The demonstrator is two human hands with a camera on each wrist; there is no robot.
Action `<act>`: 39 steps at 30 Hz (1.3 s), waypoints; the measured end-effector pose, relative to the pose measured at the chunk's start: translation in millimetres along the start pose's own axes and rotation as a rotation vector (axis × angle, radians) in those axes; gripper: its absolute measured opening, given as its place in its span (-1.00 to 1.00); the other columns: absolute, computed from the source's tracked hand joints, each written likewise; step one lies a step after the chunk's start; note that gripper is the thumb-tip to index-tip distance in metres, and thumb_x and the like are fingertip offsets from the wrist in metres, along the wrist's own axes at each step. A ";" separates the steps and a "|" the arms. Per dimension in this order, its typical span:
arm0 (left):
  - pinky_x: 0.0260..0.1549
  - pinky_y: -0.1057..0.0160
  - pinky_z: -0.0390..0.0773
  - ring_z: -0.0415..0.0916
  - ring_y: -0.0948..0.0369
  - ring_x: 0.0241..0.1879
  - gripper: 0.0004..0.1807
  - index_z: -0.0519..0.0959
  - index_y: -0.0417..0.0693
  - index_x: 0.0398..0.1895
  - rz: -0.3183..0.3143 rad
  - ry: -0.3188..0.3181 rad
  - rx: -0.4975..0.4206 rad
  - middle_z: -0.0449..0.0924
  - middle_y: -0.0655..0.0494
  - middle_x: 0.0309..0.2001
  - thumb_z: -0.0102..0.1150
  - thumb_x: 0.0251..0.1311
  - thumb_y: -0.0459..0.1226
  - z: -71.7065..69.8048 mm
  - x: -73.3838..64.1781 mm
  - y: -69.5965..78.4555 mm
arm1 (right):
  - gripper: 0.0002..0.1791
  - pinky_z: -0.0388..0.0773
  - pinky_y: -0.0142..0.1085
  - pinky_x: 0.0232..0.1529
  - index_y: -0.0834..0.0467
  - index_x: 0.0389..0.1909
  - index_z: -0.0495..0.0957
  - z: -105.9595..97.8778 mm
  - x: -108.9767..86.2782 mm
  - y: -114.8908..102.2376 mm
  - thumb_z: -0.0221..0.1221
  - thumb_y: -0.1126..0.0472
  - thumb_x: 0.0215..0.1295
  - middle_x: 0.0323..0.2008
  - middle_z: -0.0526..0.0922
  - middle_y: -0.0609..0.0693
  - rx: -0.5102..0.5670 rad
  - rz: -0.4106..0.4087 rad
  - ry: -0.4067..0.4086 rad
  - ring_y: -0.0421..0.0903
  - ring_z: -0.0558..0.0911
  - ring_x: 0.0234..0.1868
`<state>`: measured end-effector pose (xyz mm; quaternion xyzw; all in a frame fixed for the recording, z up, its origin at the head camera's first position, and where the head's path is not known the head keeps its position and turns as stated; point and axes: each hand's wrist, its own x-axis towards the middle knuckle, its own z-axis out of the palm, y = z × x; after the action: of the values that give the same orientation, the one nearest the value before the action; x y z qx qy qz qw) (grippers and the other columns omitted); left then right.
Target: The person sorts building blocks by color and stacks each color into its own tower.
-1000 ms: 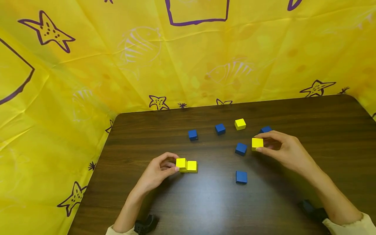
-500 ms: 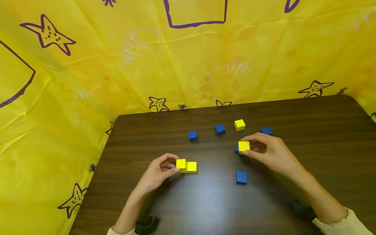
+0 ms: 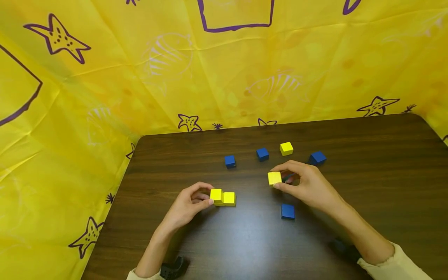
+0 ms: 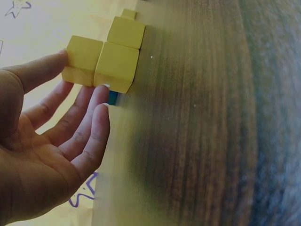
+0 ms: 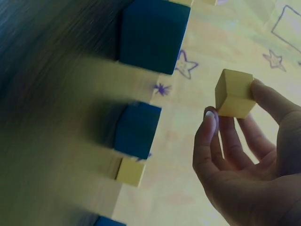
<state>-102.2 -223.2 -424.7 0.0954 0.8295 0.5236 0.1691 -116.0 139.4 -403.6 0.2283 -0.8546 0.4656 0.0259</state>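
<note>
Right hand (image 3: 308,188) pinches cube (image 3: 274,179) off the table; left hand (image 3: 189,206) pinches top cube (image 3: 216,195) of stack (image 3: 229,198)
Step looks like a one-cube transfer, mid-table, right of the stack; next move seems to call for a level hold and a steady left; spare yellow (image 3: 286,149) and most blue cubes (image 3: 262,154) toward far edge; table (image 3: 157,163) dark wood-grain, rounded far corners, glare toward near edge; yellow cloth (image 3: 224,77), starfish and fish prints, beyond far and left edges.

Yellow printed cloth (image 3: 224,70) screens 1 table (image 3: 175,159) like a booth.
</note>
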 end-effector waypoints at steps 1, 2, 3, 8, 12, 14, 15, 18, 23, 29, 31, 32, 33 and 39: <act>-0.20 0.31 0.61 0.60 0.06 -0.12 -0.65 0.55 -0.10 0.10 0.002 0.000 0.000 0.57 -0.10 0.00 0.31 0.25 -0.36 -0.1 0.0 0.1 | -0.67 0.63 -0.31 -0.21 -0.03 -0.03 0.65 1.7 1.1 -1.6 0.42 0.18 0.18 -0.13 0.67 -0.21 0.000 -0.004 -0.005 -0.20 0.63 -0.23; -0.19 0.31 0.61 0.60 0.06 -0.11 -0.65 0.55 -0.10 0.10 0.004 0.001 0.001 0.57 -0.10 0.00 0.31 0.25 -0.36 -0.1 0.0 0.3 | -0.68 0.63 -0.30 -0.21 -0.03 -0.03 0.65 3.4 2.1 -3.4 0.42 0.17 0.19 -0.14 0.66 -0.21 0.005 -0.007 -0.011 -0.20 0.63 -0.24; -0.19 0.31 0.61 0.60 0.06 -0.11 -0.65 0.55 -0.10 0.10 0.006 0.001 0.002 0.57 -0.09 0.00 0.31 0.25 -0.36 -0.1 -0.1 0.3 | -0.69 0.63 -0.29 -0.22 -0.03 -0.03 0.65 5.3 3.1 -5.0 0.42 0.16 0.19 -0.14 0.66 -0.21 0.010 -0.010 -0.017 -0.20 0.63 -0.26; -0.17 0.30 0.61 0.60 0.07 -0.11 -0.64 0.54 -0.11 0.10 0.014 0.003 0.015 0.58 -0.09 0.01 0.32 0.25 -0.33 0.1 -0.9 1.2 | -0.67 0.64 -0.26 -0.21 -0.01 -0.03 0.65 14.9 7.0 -11.4 0.42 0.16 0.18 -0.14 0.67 -0.20 0.043 -0.018 -0.039 -0.23 0.64 -0.28; -0.18 0.29 0.61 0.61 0.07 -0.12 -0.64 0.54 -0.11 0.10 0.015 0.008 0.029 0.59 -0.09 -0.01 0.33 0.25 -0.33 0.3 -1.0 1.1 | -0.65 0.64 -0.30 -0.20 0.00 -0.03 0.65 23.7 9.3 -15.0 0.44 0.16 0.16 -0.12 0.67 -0.20 0.062 -0.003 -0.046 -0.25 0.65 -0.27; -0.18 0.29 0.61 0.61 0.07 -0.12 -0.64 0.54 -0.11 0.10 0.019 0.011 0.034 0.60 -0.09 -0.02 0.33 0.25 -0.33 0.2 -0.9 0.8 | -0.65 0.65 -0.32 -0.20 0.00 -0.03 0.65 28.6 10.6 -16.8 0.44 0.16 0.15 -0.13 0.67 -0.19 0.074 0.005 -0.049 -0.26 0.65 -0.27; -0.19 0.29 0.61 0.61 0.07 -0.12 -0.64 0.54 -0.10 0.10 0.020 0.012 0.037 0.60 -0.08 -0.02 0.33 0.25 -0.33 0.2 -0.8 0.6 | -0.65 0.65 -0.33 -0.20 0.00 -0.03 0.65 31.0 11.3 -17.9 0.44 0.17 0.15 -0.14 0.67 -0.19 0.081 0.007 -0.051 -0.25 0.66 -0.26; -0.19 0.29 0.62 0.61 0.07 -0.12 -0.64 0.55 -0.11 0.10 0.021 0.014 0.039 0.61 -0.08 -0.02 0.33 0.25 -0.33 0.2 -0.4 -0.3 | -0.65 0.65 -0.35 -0.20 0.03 -0.04 0.65 37.6 13.1 -21.2 0.45 0.20 0.14 -0.15 0.66 -0.17 0.092 0.013 -0.059 -0.25 0.66 -0.25; -0.19 0.29 0.62 0.62 0.08 -0.13 -0.64 0.55 -0.11 0.09 0.026 0.019 0.041 0.61 -0.08 -0.02 0.33 0.24 -0.33 0.3 0.0 -0.8 | -0.64 0.64 -0.38 -0.18 0.05 -0.03 0.65 45.7 15.7 -26.7 0.45 0.21 0.13 -0.14 0.65 -0.16 0.086 0.036 -0.068 -0.25 0.67 -0.22; -0.15 0.28 0.62 0.62 0.08 -0.10 -0.63 0.54 -0.09 0.11 0.023 0.018 0.045 0.61 -0.07 0.01 0.33 0.24 -0.33 0.4 0.2 1.6 | -0.64 0.63 -0.39 -0.16 0.04 -0.03 0.65 52.7 17.0 -29.4 0.45 0.22 0.13 -0.14 0.65 -0.17 0.084 0.057 -0.066 -0.24 0.68 -0.20; -0.14 0.28 0.62 0.61 0.08 -0.09 -0.63 0.54 -0.09 0.11 0.023 0.016 0.047 0.61 -0.07 0.02 0.33 0.24 -0.33 0.3 -0.1 2.7 | -0.64 0.63 -0.38 -0.16 0.04 -0.03 0.65 55.4 17.5 -29.7 0.45 0.21 0.13 -0.13 0.65 -0.17 0.082 0.054 -0.069 -0.24 0.67 -0.20; -0.14 0.28 0.62 0.61 0.08 -0.09 -0.63 0.54 -0.09 0.11 0.025 0.016 0.047 0.61 -0.07 0.02 0.33 0.24 -0.33 0.2 -0.1 3.2 | -0.64 0.63 -0.38 -0.16 0.03 -0.04 0.65 56.6 17.8 -30.1 0.46 0.20 0.13 -0.13 0.65 -0.17 0.079 0.054 -0.070 -0.24 0.67 -0.20; -0.14 0.28 0.62 0.61 0.08 -0.10 -0.63 0.54 -0.09 0.11 0.026 0.016 0.048 0.61 -0.06 0.02 0.33 0.24 -0.33 0.1 -0.1 3.6 | -0.64 0.63 -0.39 -0.17 0.03 -0.04 0.65 58.0 18.1 -30.4 0.46 0.20 0.13 -0.13 0.65 -0.17 0.079 0.055 -0.070 -0.25 0.67 -0.20; -0.14 0.27 0.62 0.61 0.08 -0.10 -0.63 0.54 -0.10 0.11 0.023 0.016 0.050 0.61 -0.06 0.01 0.34 0.24 -0.32 0.0 0.6 2.4 | -0.65 0.63 -0.38 -0.17 0.00 -0.04 0.66 67.0 19.8 -34.1 0.46 0.18 0.13 -0.10 0.66 -0.16 0.080 0.095 -0.080 -0.20 0.68 -0.18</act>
<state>-102.8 -222.0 -422.6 0.1051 0.8425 0.5054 0.1539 -108.3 62.2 -409.7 0.2069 -0.8456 0.4906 -0.0395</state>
